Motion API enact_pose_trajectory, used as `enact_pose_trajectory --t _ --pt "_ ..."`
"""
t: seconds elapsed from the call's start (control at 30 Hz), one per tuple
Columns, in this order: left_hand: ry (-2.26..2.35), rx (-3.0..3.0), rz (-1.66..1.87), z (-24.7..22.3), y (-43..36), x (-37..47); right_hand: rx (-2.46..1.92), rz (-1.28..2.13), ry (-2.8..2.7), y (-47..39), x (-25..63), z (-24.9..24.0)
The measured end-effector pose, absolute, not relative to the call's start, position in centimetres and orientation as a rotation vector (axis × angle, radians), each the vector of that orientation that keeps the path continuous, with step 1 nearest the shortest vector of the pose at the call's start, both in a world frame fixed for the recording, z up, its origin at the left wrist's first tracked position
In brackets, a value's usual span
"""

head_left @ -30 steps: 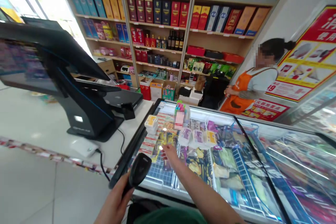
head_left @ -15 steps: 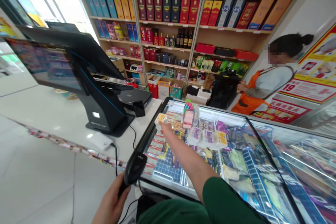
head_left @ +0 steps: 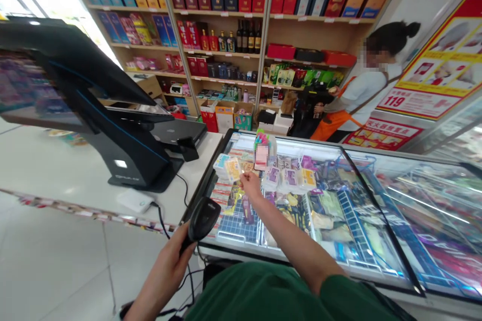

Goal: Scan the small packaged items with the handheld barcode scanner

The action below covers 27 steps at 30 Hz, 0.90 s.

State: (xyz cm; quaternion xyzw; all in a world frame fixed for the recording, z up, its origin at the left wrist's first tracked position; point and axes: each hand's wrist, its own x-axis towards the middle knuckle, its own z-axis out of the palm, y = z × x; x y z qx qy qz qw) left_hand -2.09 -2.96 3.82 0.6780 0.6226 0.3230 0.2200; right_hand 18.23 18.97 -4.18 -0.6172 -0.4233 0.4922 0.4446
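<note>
My left hand [head_left: 176, 253] is wrapped around the handle of a black barcode scanner [head_left: 203, 218], its head pointing up over the near left edge of the freezer. My right hand [head_left: 250, 181] pinches the right edge of a clear plastic pack with a yellow label [head_left: 233, 168], above the freezer's glass top. Beside it, to the left, sits a similar pack with a light blue label [head_left: 221, 161], partly overlapped by the yellow one. Further right on the glass are packs with purple labels [head_left: 289, 177] and another yellow-labelled pack [head_left: 308, 178].
A glass-topped freezer [head_left: 324, 147] holds bagged goods in wire baskets. On the white counter [head_left: 86, 170] to the left stand a black checkout terminal [head_left: 128, 160] and a white box [head_left: 134, 200] with a cable. A person in an orange apron [head_left: 333, 110] stands beyond the freezer, near shelves of boxes.
My right hand has moved the yellow-labelled pack to the right, and the blue-labelled pack now shows beside it. The scanner stays in my left hand. My view has tilted down slightly.
</note>
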Motion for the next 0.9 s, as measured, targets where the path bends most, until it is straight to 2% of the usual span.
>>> enact_pose_trajectory --t 0.13,0.37,0.9 --pt "1.63 1.936 0.796 3.9 -1.7 -0.7 -1.455 1.125 -1.248 14.7 23.1 -4.1" --pt "1.521 2.03 0.693 3.9 0.3 2.7 -1.51 1.11 -1.207 9.9 27.6 -3.8" --pt "1.449 2.15 0.617 3.6 1.8 5.8 -1.514 1.088 -1.222 8.7 29.8 -4.2"
